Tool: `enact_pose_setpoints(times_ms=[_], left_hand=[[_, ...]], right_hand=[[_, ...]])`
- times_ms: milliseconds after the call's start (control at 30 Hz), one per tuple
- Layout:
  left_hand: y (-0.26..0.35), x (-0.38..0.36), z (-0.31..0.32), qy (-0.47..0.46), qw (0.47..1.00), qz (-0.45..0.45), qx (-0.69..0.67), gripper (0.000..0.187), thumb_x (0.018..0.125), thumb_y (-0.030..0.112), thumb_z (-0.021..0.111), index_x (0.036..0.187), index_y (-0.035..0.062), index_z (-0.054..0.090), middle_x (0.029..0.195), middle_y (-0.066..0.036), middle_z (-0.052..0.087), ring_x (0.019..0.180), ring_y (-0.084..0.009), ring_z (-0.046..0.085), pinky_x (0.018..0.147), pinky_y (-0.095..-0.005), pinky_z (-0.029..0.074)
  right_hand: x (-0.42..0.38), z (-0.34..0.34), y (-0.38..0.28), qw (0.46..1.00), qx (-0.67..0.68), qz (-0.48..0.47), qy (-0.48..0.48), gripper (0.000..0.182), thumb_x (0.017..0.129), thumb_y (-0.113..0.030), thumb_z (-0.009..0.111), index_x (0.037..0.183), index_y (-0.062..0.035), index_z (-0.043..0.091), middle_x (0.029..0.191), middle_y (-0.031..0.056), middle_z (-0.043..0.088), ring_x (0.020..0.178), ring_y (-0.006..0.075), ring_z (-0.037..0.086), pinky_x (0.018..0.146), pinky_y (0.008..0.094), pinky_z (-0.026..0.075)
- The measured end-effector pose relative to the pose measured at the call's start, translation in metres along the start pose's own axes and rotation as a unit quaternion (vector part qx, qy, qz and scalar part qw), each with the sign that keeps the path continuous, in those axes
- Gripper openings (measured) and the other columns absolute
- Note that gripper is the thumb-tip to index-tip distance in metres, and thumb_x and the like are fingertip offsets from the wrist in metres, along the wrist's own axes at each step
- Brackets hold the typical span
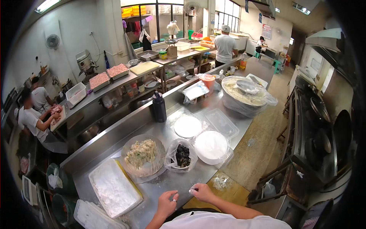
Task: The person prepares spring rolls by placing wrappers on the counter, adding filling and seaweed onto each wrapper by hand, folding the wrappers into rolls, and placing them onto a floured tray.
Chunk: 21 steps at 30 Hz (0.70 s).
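Note:
My left hand (167,202), a ring on one finger, is held over the front edge of the steel table with its fingers curled. Whatever it may hold is hidden. To its right, my right hand (204,193) has fingertips pinched together, whitish at the tips, with a small dark spot I cannot make out. The hands are apart. Just beyond them sits a plastic-lined bowl (183,155) of black pieces. Left of it is a plastic-covered bowl of pale chunky mixture (141,154) with green bits. A tray of white powder (115,187) lies at the left.
White round containers (211,147), a clear lid (221,123) and a dark bottle (159,107) stand farther back. A large plastic-covered basin (244,95) is beyond. Co-workers (36,114) handle meat at the left; another person (225,45) stands behind. Woks (322,141) line the right.

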<state>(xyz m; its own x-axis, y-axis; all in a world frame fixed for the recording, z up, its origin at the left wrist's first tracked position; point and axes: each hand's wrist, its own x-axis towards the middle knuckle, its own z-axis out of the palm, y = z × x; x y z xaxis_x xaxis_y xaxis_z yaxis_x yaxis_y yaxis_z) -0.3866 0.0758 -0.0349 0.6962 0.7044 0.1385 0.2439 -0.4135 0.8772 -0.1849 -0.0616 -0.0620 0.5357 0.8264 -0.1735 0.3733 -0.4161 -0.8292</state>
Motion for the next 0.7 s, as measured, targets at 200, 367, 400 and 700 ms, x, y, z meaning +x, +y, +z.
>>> enact_pose_setpoints(times_ms=[200,367,400,700], left_hand=[[-0.031,0.007,-0.001,-0.005,1.0,-0.009,-0.016,0.021,0.094,0.017,0.08,0.11,0.0043,0.082,0.112,-0.017,0.081,0.106,-0.0363,0.076,0.096,-0.0434,0.059],[-0.024,0.017,0.002,0.005,0.999,-0.034,-0.01,0.021,0.095,0.016,0.079,0.111,0.0033,0.082,0.112,-0.018,0.081,0.105,-0.0356,0.077,0.096,-0.0424,0.059],[-0.021,0.02,0.005,0.009,0.999,-0.053,-0.009,0.021,0.095,0.016,0.079,0.111,0.0029,0.082,0.111,-0.018,0.081,0.105,-0.0355,0.077,0.096,-0.0421,0.059],[0.014,0.061,0.081,-0.002,0.966,-0.229,-0.119,0.025,0.103,0.02,0.077,0.116,-0.0008,0.08,0.108,-0.011,0.082,0.095,-0.018,0.076,0.091,-0.0325,0.059]], right_hand=[[0.015,0.017,-0.006,0.999,-0.016,-0.031,-0.013,0.026,0.097,-0.025,0.076,0.109,-0.0023,0.082,0.098,0.0178,0.08,0.089,0.0291,0.076,0.082,0.042,0.059],[0.032,0.007,-0.004,0.999,0.025,-0.031,-0.028,0.027,0.096,-0.024,0.077,0.114,-0.0039,0.081,0.105,0.0184,0.08,0.096,0.0327,0.077,0.089,0.0423,0.06],[0.039,0.002,-0.002,0.999,0.022,-0.03,-0.032,0.028,0.096,-0.024,0.076,0.114,-0.004,0.081,0.106,0.0186,0.08,0.097,0.033,0.077,0.09,0.0422,0.06],[0.076,-0.12,0.025,0.955,-0.179,-0.163,0.169,0.044,0.086,-0.016,0.08,0.126,-0.0001,0.07,0.119,0.0221,0.07,0.116,0.041,0.065,0.104,0.0513,0.052]])
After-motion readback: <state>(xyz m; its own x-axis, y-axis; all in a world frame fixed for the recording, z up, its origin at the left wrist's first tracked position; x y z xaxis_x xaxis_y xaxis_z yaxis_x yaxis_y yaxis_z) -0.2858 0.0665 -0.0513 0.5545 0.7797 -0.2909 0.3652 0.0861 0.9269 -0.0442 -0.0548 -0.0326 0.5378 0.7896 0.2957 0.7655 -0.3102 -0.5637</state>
